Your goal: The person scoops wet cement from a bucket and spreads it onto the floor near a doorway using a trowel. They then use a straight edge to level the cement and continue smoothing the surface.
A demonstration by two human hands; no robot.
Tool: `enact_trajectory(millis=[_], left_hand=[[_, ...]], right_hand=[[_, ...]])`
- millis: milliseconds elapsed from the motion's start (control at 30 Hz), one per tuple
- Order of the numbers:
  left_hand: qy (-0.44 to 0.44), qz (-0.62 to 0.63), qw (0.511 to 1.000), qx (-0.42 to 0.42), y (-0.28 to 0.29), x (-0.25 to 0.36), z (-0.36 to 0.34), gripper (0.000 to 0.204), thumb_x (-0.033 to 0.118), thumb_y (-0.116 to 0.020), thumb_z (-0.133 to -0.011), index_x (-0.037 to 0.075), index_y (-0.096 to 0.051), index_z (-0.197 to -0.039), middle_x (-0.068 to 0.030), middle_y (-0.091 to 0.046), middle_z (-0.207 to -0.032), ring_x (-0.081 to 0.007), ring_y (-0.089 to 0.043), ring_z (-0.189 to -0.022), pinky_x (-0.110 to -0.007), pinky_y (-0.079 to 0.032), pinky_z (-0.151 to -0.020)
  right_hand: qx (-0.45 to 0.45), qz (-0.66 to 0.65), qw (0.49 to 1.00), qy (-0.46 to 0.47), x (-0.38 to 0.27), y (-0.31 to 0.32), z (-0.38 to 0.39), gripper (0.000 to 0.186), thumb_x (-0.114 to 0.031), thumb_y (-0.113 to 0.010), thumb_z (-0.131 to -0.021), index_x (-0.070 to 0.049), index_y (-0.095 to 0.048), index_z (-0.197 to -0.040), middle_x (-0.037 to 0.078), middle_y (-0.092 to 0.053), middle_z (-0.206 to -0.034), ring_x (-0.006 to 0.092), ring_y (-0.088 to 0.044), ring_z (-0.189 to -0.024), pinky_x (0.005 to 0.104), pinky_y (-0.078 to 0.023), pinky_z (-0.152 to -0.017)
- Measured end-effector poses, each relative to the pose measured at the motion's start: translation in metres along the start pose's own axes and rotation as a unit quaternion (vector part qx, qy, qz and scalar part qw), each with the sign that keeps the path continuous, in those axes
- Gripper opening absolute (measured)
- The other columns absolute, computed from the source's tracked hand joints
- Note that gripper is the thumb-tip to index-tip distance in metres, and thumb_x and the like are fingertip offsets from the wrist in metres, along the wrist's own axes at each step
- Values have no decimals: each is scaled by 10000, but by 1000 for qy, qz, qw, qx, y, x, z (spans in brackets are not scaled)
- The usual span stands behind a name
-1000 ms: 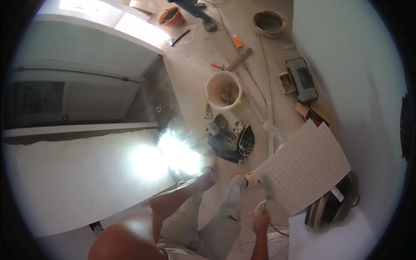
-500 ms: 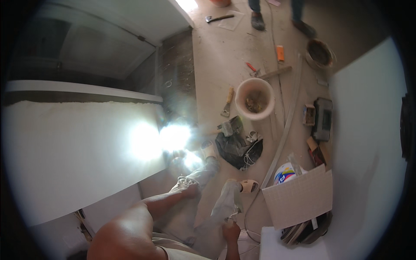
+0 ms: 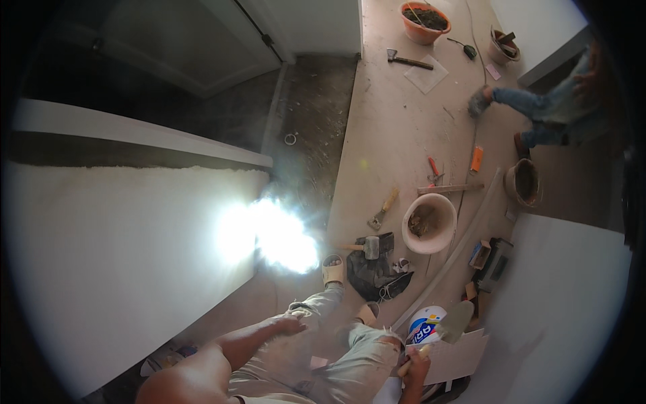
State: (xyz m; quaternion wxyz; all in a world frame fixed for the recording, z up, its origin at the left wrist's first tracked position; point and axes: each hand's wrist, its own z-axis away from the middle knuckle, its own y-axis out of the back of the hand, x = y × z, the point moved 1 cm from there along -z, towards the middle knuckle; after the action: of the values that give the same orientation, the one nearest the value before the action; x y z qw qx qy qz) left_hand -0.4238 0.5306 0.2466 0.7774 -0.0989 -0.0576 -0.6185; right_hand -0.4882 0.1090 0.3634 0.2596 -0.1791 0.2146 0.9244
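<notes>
My right hand (image 3: 415,369) is closed around the pale handle of a trowel (image 3: 455,322) at the lower right. Its grey, rounded blade points up and away, in front of a white bucket (image 3: 425,324) and a flat beige board (image 3: 454,359). My left hand (image 3: 291,326) lies on my left knee, with nothing visible in it and its fingers stretched out. Beyond my feet, a mallet (image 3: 371,248) lies on a black bag (image 3: 367,269). A pale bucket (image 3: 431,223) with some debris inside stands past the bag.
A scraper (image 3: 381,214), a wooden strip (image 3: 451,189) and an axe-like hammer (image 3: 410,62) lie on the floor. A long pale bar runs along the right. Another person (image 3: 538,108) is at the upper right near a mortar bucket (image 3: 523,182). Glare covers the white panel's corner at left.
The view has turned, so floor objects sit lower and further right. My right hand has come up and rightward, with the trowel now showing. The other person has moved right.
</notes>
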Motion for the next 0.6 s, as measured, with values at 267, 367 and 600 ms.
enact_trajectory(millis=[267, 367, 600], left_hand=[[51, 107, 993, -2, 107, 14, 27, 654, 581, -422, -949, 101, -533, -1378, -220, -422, -1481, -334, -430, -1357, -442, -351, -1119], [-18, 110, 992, 50, 143, 9, 18, 608, 564, -417, -955, 110, -597, -1318, -211, -484, -1432, -341, -503, -1290, -437, -380, -1095], [84, 167, 961, 203, 321, 76, 53, 477, 461, -491, -954, 109, -643, -1239, -159, -608, -1302, -320, -569, -1205, -410, -407, -1061]], right_hand=[[-45, 152, 976, -150, 12, -25, -44, 209, -137, -715, -827, -14, -596, -946, 97, -604, -626, 248, -603, -478, 381, -499, -439], [-128, 249, 937, -208, 26, -47, -49, 205, -148, -719, -824, -14, -603, -926, 106, -605, -627, 266, -613, -493, 400, -511, -454], [-312, 636, 643, 292, -121, -151, -101, 196, -176, -734, -821, -21, -615, -814, 105, -596, -616, 268, -619, -519, 398, -524, -492]])
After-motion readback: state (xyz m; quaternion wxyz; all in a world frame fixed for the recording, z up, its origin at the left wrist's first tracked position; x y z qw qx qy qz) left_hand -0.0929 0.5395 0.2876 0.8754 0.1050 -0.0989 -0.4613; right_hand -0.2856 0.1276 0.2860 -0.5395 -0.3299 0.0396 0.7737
